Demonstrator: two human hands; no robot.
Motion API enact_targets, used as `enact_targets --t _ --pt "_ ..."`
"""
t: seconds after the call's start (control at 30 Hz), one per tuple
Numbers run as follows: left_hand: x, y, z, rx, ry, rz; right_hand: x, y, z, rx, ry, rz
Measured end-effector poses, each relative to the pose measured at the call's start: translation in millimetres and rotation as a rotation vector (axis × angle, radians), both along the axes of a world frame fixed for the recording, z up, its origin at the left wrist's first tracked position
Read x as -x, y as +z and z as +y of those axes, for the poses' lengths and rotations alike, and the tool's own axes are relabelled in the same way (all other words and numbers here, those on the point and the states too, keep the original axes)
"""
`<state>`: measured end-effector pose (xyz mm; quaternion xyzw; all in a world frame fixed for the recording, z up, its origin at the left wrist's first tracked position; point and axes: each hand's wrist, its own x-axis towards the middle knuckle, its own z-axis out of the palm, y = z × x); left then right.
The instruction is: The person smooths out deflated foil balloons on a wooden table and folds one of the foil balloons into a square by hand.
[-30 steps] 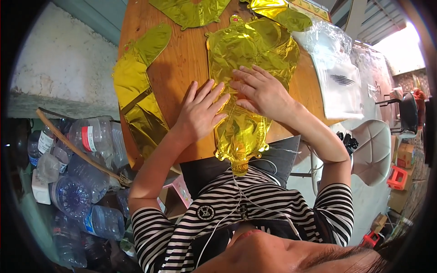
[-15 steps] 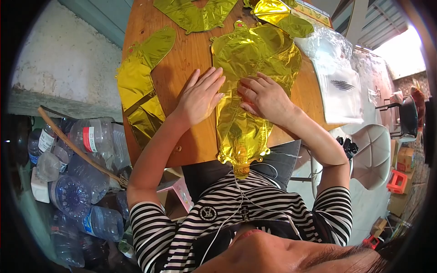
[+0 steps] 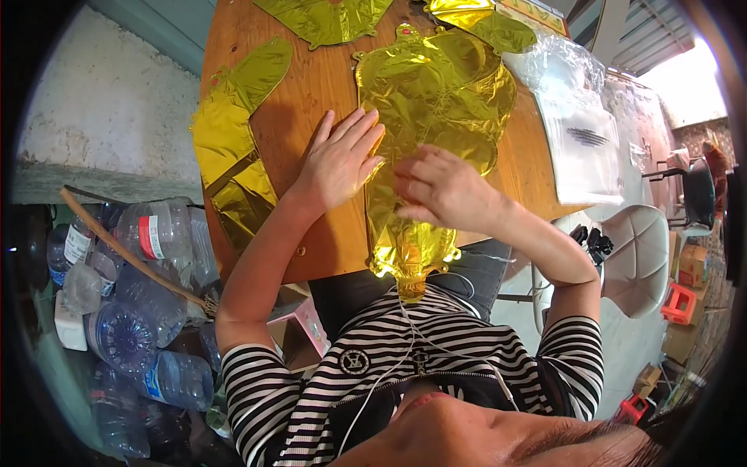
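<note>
A flat gold foil balloon (image 3: 436,101) lies on the wooden table (image 3: 311,86), its narrow lower end (image 3: 411,289) hanging over the near edge toward my lap. My left hand (image 3: 342,159) rests with fingers stretched out along the balloon's left edge, partly on the wood. Over the balloon's middle, my right hand (image 3: 440,187) has loosely bent fingers, the thumb apart from them. No object shows in it, though its fingertips are slightly blurred.
More gold foil balloons lie at the table's left (image 3: 233,148), far side (image 3: 327,19) and far right (image 3: 498,31). Clear plastic bags (image 3: 580,148) lie at the right edge. Large plastic bottles (image 3: 124,327) and a stick (image 3: 124,249) are at left; a pale chair (image 3: 636,261) stands right.
My right hand has moved slightly nearer to me over the balloon, and its fingers have bent more. My left hand stays nearly in place, still flat.
</note>
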<state>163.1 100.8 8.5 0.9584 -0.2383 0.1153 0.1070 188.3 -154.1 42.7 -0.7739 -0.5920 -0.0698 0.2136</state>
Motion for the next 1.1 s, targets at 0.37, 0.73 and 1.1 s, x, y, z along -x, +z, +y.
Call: enact_targets --t 0.37,0.73,1.1 --pt "-0.2 -3.2 -1.7 -0.024 0.009 -0.004 -105.8 -19.3 32.4 0.106 -0.129 -0.026" --pt "1.9 -2.9 2.3 0.003 0.009 0.033 -44.1 17.7 24.7 0.320 -0.114 -0.105" --pt "1.9 -0.6 -0.3 0.004 0.007 0.027 35.8 1.5 6.1 0.019 0.083 0.015"
